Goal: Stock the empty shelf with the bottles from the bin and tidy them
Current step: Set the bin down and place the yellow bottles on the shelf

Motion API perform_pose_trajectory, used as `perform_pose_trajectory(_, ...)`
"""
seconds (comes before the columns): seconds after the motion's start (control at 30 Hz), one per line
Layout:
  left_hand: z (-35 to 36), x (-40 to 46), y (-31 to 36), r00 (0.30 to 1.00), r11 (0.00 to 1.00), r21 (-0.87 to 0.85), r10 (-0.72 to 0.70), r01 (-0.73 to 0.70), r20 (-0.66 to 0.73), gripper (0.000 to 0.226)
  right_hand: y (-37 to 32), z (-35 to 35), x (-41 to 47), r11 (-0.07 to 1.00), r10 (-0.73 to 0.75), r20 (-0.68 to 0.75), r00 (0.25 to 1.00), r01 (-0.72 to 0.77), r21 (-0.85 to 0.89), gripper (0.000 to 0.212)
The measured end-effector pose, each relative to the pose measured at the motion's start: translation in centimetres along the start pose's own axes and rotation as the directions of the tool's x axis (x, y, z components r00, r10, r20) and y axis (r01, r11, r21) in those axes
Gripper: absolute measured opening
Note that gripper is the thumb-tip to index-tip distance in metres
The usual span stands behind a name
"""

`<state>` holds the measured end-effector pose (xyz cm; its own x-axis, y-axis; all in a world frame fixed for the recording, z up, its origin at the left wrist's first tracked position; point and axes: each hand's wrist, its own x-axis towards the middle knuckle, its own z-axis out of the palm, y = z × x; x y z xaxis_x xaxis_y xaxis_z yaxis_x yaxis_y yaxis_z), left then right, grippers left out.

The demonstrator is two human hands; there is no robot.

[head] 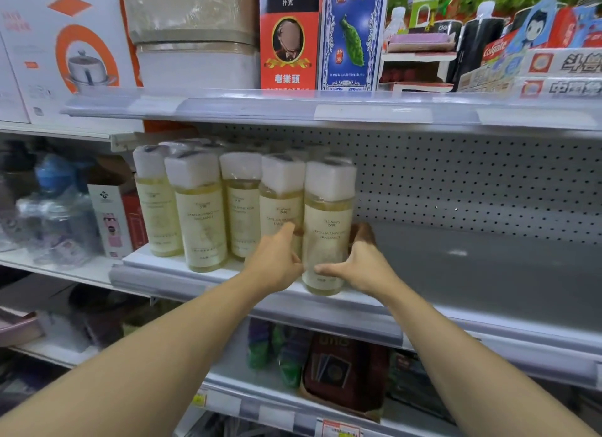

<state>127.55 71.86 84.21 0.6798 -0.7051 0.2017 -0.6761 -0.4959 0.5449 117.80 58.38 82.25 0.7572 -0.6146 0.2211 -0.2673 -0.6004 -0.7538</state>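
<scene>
left hand (pixel 277 260) | right hand (pixel 361 264) | both grip front bottle (pixel 327 228) sides

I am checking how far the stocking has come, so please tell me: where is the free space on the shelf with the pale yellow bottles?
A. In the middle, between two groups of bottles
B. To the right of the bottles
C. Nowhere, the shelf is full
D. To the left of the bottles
B: the bottles fill only the left end of the shelf, and its grey surface right of the bottle held by both hands is bare.
</scene>
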Motion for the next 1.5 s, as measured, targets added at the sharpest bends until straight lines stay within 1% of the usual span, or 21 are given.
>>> perform_pose_trajectory(0.07, -0.1, -0.1, -0.1, 1.0, 0.998, 0.061, -0.011, 0.01, 0.015, 0.05, 0.1, 0.9, -0.1, 1.0, 0.011, -0.038, 0.999, -0.01, 0.011, 0.078)
perform_pose_trajectory(0.17, -0.3, -0.1, -0.6, 0.999, 0.991, 0.131, -0.037, 0.033, 0.031, 0.044, 0.1, 1.2, 0.3, 0.999, 0.014, -0.043, 0.999, -0.012, 0.038, 0.069)
perform_pose_trajectory(0.37, -0.3, -0.1, -1.6, 0.996, 0.987, 0.143, -0.084, 0.079, 0.03, 0.036, 0.1, 0.6, 1.3, 0.999, 0.03, -0.018, 0.999, -0.029, 0.04, 0.058)
perform_pose_trajectory(0.43, -0.3, -0.2, -1.8, 0.995, 0.987, 0.134, -0.091, 0.085, 0.04, 0.033, 0.3, 0.4, 1.5, 0.998, 0.029, 0.004, 1.0, -0.029, 0.061, 0.059)
perform_pose_trajectory(0.57, -0.2, -0.5, -2.1, 0.992, 0.986, 0.12, -0.119, 0.113, 0.048, 0.031, 0.9, 0.0, 0.5, 0.998, 0.028, 0.076, 0.997, -0.032, 0.046, 0.07)
perform_pose_trajectory(0.63, 0.0, -0.9, -2.1, 0.991, 0.985, 0.13, -0.125, 0.117, 0.053, 0.031, 1.2, -0.1, -0.4, 1.0, 0.025, 0.084, 0.996, -0.025, 0.001, 0.072)
perform_pose_trajectory(0.73, 0.4, -1.9, -2.3, 0.988, 0.985, 0.114, -0.136, 0.128, 0.073, 0.03, 1.3, -0.1, -2.1, 0.996, -0.007, 0.057, 0.998, 0.012, -0.089, 0.082)
perform_pose_trajectory(0.83, 0.9, -2.9, -2.8, 0.986, 0.987, 0.089, -0.14, 0.132, 0.088, 0.03, 1.1, 0.1, -4.1, 0.971, -0.038, 0.048, 0.998, 0.048, -0.234, 0.09)
perform_pose_trajectory(0.9, 1.2, -3.9, -3.1, 0.987, 0.99, 0.08, -0.125, 0.117, 0.099, 0.028, 1.1, 0.4, -5.7, 0.947, -0.069, 0.052, 0.996, 0.082, -0.309, 0.09)
perform_pose_trajectory(0.97, 1.6, -5.0, -3.4, 0.985, 0.992, 0.083, -0.11, 0.099, 0.132, 0.027, 1.1, 0.9, -7.4, 0.931, -0.088, 0.065, 0.994, 0.105, -0.348, 0.088)
perform_pose_trajectory(1.1, 2.8, -7.3, -4.8, 0.976, 0.994, 0.066, -0.096, 0.085, 0.195, 0.03, 1.4, 2.3, -10.7, 0.901, -0.077, 0.101, 0.992, 0.113, -0.419, 0.083)
perform_pose_trajectory(1.17, 3.7, -8.4, -5.6, 0.971, 0.994, 0.059, -0.103, 0.092, 0.214, 0.032, 1.8, 3.3, -12.3, 0.883, -0.066, 0.122, 0.99, 0.115, -0.455, 0.081)
perform_pose_trajectory(1.27, 5.3, -10.1, -7.1, 0.957, 0.994, 0.062, -0.106, 0.093, 0.271, 0.026, 3.3, 5.1, -14.6, 0.844, -0.04, 0.157, 0.987, 0.118, -0.523, 0.08)
perform_pose_trajectory(1.4, 8.4, -12.3, -9.2, 0.928, 0.994, 0.052, -0.11, 0.098, 0.356, 0.028, 6.2, 7.5, -17.6, 0.827, 0.08, 0.231, 0.97, 0.065, -0.558, 0.079)
perform_pose_trajectory(1.5, 11.0, -13.9, -10.7, 0.903, 0.991, 0.043, -0.135, 0.129, 0.408, 0.03, 8.6, 9.2, -19.7, 0.816, 0.157, 0.264, 0.952, 0.026, -0.578, 0.078)
